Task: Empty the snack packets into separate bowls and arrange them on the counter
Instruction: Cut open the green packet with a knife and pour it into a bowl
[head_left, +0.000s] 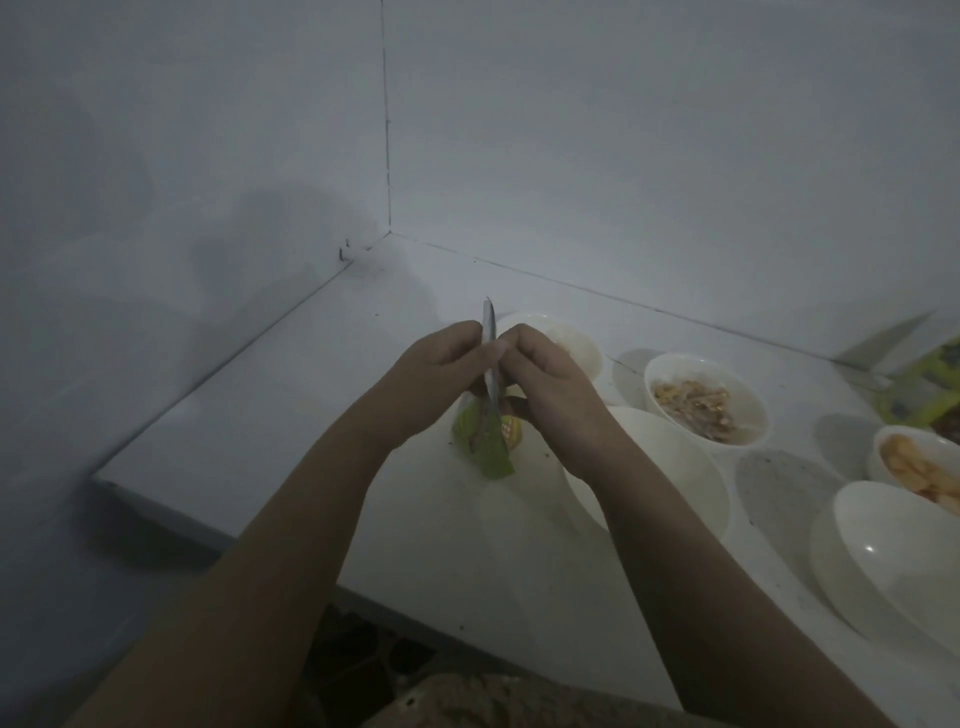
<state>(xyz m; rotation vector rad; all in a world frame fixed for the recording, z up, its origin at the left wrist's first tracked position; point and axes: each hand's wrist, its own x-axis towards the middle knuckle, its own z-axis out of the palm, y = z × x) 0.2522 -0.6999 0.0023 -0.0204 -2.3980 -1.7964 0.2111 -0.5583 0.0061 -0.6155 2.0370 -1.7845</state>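
Your left hand (436, 379) and right hand (545, 384) both pinch the top edge of a green snack packet (485, 436), held upright above the white counter (270, 415). Just right of it sits an empty bowl (670, 467), with a filled bowl (706, 400) beyond.

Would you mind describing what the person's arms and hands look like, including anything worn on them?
Both forearms are bare as far as the picture shows: no sleeves or cuffs in view. The left hand and the right hand wear no gloves, and no watch, bracelet or ring can be made out, though the light is dim. Near the bottom edge there is some patterned fabric, probably clothing.
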